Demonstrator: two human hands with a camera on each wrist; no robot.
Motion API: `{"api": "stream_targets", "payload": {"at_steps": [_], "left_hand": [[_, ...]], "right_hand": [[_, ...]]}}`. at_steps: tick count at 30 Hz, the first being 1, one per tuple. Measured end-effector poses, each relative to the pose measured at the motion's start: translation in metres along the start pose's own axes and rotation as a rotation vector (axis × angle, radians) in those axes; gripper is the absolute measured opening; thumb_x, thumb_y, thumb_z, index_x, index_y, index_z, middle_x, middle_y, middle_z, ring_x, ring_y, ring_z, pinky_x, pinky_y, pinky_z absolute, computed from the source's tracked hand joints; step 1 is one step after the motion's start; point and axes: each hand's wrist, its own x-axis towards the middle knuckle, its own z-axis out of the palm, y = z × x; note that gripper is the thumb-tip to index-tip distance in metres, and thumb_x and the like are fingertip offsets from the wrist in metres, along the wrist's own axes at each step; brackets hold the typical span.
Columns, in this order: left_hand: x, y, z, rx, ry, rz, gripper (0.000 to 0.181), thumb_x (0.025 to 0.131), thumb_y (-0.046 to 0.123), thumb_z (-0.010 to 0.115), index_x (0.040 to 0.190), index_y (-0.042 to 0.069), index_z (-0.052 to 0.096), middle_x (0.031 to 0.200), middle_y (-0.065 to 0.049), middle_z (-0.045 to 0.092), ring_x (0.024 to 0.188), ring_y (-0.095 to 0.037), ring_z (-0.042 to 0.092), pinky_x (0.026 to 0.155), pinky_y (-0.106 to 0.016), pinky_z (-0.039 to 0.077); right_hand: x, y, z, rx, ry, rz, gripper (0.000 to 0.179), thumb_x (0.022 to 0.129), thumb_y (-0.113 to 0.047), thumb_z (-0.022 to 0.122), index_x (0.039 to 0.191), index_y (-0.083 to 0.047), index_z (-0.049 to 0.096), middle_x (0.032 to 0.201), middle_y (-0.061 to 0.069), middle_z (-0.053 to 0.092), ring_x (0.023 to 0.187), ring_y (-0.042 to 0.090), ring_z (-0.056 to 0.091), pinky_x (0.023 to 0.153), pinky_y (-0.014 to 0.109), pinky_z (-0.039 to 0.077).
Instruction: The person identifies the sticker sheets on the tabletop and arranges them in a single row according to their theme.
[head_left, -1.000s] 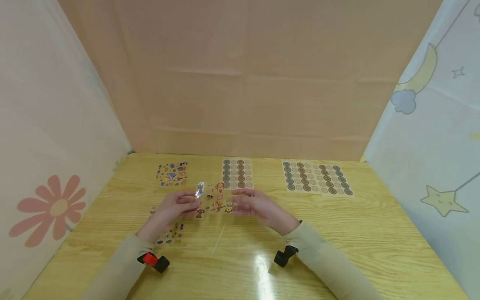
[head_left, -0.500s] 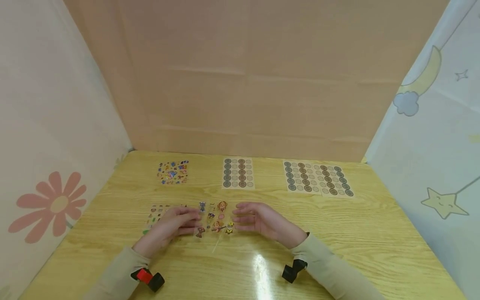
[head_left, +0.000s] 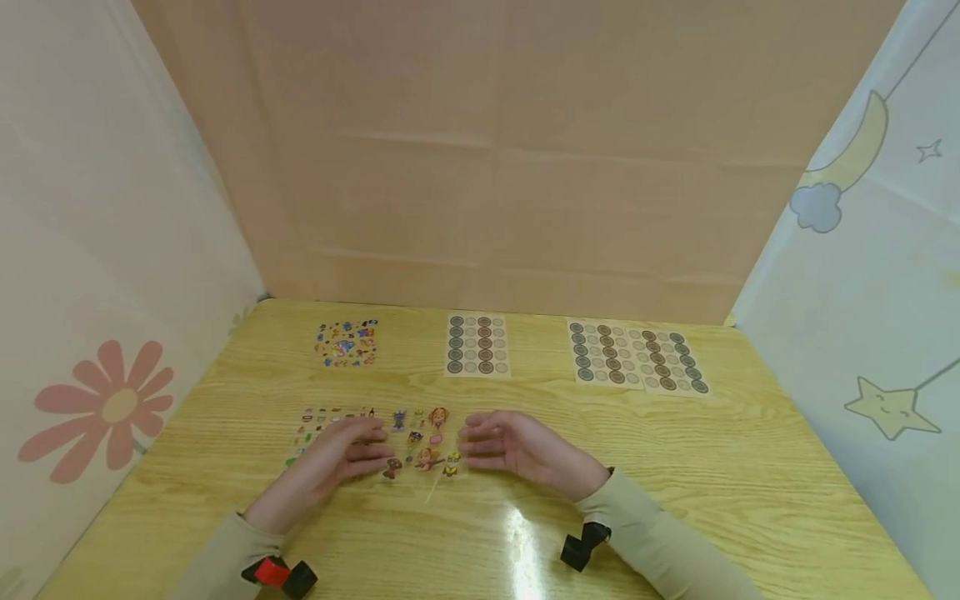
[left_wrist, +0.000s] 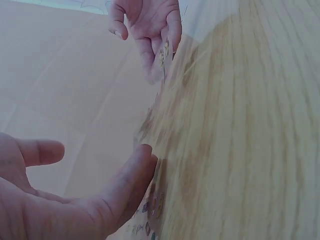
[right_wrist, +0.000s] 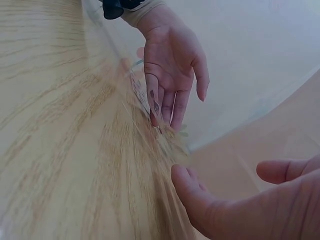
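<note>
A clear sticker sheet (head_left: 427,457) with cartoon puppies lies at the table's middle, between the two hands. My left hand (head_left: 330,467) is at its left edge, fingers extended and thumb apart from them in the left wrist view. At its right edge is my right hand (head_left: 525,452), whose thumb also stands away from the gently bent fingers (right_wrist: 187,187). Whether the fingertips touch the sheet's edges is hard to tell. Another clear sheet of small stickers (head_left: 307,429) is partly hidden beneath my left hand.
At the back left lies a colourful sticker sheet (head_left: 344,346). A sheet of round stickers (head_left: 477,346) is at the back middle, and two similar sheets, one of them the round-sticker sheet (head_left: 603,354), lie further right. Fabric walls enclose the wooden table (head_left: 750,500).
The puppy sticker sheet came down from a raised position between both hands to the table, then shifted slightly left. Both hands lowered with it, and the thumbs now stand off the sheet.
</note>
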Motion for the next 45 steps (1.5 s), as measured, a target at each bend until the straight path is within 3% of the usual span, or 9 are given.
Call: {"api": "stream_targets", "payload": {"at_steps": [8,18,27,36,45], "left_hand": [[-0.008,0.003,0.001,0.000,0.027,0.013,0.051,0.105,0.025,0.035,0.141,-0.010,0.026,0.126,-0.027,0.042,0.108,-0.033,0.057,0.094,-0.042,0.049],[-0.013,0.005,0.002,0.016,0.053,0.023,0.052,0.105,0.028,0.033,0.139,-0.012,0.027,0.130,-0.029,0.043,0.112,-0.034,0.055,0.095,-0.041,0.048],[-0.014,0.005,-0.003,-0.034,-0.015,0.026,0.053,0.106,0.027,0.029,0.138,-0.015,0.025,0.138,-0.036,0.035,0.121,-0.040,0.048,0.099,-0.043,0.044],[-0.018,0.007,-0.006,0.018,-0.061,0.029,0.061,0.106,0.033,0.024,0.142,-0.017,0.021,0.142,-0.037,0.031,0.128,-0.045,0.039,0.103,-0.045,0.039],[-0.019,0.008,-0.012,0.036,-0.078,0.039,0.066,0.106,0.039,0.024,0.143,-0.016,0.018,0.142,-0.036,0.032,0.129,-0.044,0.038,0.104,-0.045,0.038]], "right_hand": [[0.001,-0.001,0.002,-0.016,-0.026,0.006,0.054,0.097,-0.015,0.043,0.139,0.016,0.028,0.135,0.031,0.043,0.120,0.040,0.049,0.101,0.046,0.042],[0.003,0.001,0.007,0.005,0.012,0.015,0.053,0.094,-0.014,0.048,0.136,0.015,0.032,0.132,0.029,0.044,0.117,0.040,0.051,0.099,0.047,0.044],[0.003,0.002,0.009,-0.020,0.045,0.007,0.052,0.091,-0.009,0.048,0.134,0.018,0.032,0.130,0.028,0.041,0.115,0.038,0.051,0.100,0.047,0.042],[0.008,-0.002,0.011,-0.126,0.039,0.008,0.048,0.092,-0.011,0.047,0.129,0.018,0.037,0.111,0.015,0.051,0.103,0.028,0.052,0.101,0.045,0.042],[0.008,-0.004,0.010,-0.141,0.015,0.021,0.046,0.094,-0.012,0.046,0.128,0.018,0.038,0.120,0.021,0.052,0.113,0.036,0.051,0.103,0.046,0.039]]}}
